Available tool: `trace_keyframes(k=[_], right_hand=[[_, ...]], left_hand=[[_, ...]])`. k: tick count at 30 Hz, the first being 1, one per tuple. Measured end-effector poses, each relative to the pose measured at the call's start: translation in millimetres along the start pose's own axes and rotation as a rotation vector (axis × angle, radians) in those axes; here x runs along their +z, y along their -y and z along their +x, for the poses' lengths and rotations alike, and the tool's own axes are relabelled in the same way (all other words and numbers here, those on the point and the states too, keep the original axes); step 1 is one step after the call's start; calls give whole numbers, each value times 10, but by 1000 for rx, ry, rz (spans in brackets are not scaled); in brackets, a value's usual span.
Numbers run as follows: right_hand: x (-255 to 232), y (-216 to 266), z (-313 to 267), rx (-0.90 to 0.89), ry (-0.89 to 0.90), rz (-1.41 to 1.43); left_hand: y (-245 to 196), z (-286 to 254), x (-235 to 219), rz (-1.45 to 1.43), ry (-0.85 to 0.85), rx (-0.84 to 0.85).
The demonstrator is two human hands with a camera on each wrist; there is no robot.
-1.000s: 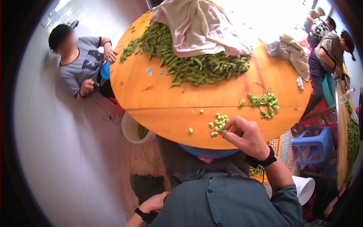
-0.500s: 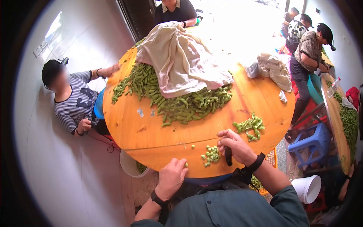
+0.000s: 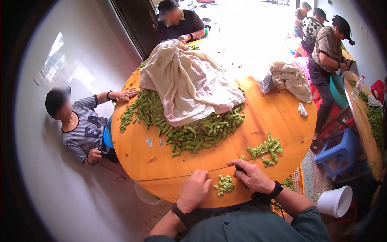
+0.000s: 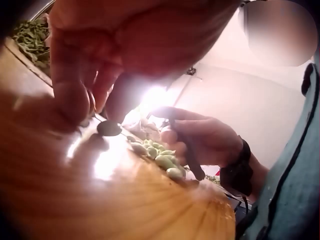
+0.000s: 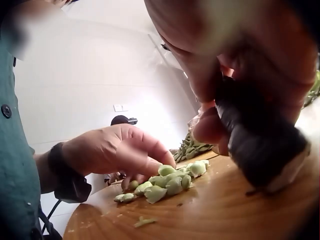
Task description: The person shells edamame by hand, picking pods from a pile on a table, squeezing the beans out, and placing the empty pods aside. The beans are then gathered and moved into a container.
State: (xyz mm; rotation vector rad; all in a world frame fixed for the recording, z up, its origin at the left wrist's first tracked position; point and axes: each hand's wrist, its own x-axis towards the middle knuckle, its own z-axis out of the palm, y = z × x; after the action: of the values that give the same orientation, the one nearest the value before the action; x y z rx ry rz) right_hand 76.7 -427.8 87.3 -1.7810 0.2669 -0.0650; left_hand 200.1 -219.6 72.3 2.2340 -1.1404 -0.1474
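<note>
A small pile of shelled green soybeans (image 3: 224,185) lies near the front edge of the round wooden table (image 3: 161,165). On its left, my left hand (image 3: 196,188) reaches over the wood with fingers bent down. A loose bean (image 5: 133,184) shows under its fingers in the right wrist view. To the right of the pile, my right hand (image 3: 254,177) grips a short black stick-like piece (image 5: 255,132), with a pale edge at its lower end. Most of its upper part is hidden by the fingers. Just beyond that hand lie split green pods (image 3: 266,150).
A big heap of soybean pods (image 3: 193,135) sits mid-table under a pale cloth (image 3: 177,84). A crumpled cloth (image 3: 288,80) lies at the right. People sit at the left and far sides. A blue stool (image 3: 336,153) and white bucket (image 3: 335,201) stand at the right.
My left hand has come up from beside my body onto the table and moved right, toward the beans. The right hand has left the beans and now grips the black piece. The view has tilted up.
</note>
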Motion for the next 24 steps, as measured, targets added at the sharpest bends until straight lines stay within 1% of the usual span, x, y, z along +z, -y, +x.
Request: trace_keyframes(k=[1, 2, 4, 5, 6, 8, 9, 10, 12, 13, 15, 18, 21, 24], right_hand=[[20, -50, 26, -19, -31, -41], [32, -85, 50, -27, -30, -35], [42, -124, 108, 6, -76, -61], [32, -88, 124, -14, -70, -63], [20, -55, 141, -19, -65, -56], [-17, 24, 172, 26, -11, 24], [-27, 95, 180, 9, -26, 6], [-32, 138, 198, 5, -27, 7], [-24, 181, 218, -121, -25, -77], [-10, 184, 234, -120, -25, -77], [23, 166, 272, -202, -41, -161], [79, 100, 285, -178, -47, -145], [116, 60, 280, -186, -91, -135], [120, 85, 262, -195, -89, -171]], left_hand=[[-32, 17, 23, -40, 53, 32], [-84, 45, 35, -30, 52, 33], [-168, 108, 15, -185, 136, 79], [-150, 159, -16, -206, 182, 69], [-101, 219, -40, -196, 180, 64], [27, 371, -111, -33, -19, 41], [59, 468, -190, 26, -107, 30], [137, 552, -241, 29, -110, 33], [370, 690, -270, 207, -246, 50], [475, 738, -270, 206, -245, 50], [609, 797, -274, 154, -183, -45], [615, 808, -299, 188, -138, -56], [662, 758, -254, 192, -156, -46], [774, 724, -251, 218, -134, -32]])
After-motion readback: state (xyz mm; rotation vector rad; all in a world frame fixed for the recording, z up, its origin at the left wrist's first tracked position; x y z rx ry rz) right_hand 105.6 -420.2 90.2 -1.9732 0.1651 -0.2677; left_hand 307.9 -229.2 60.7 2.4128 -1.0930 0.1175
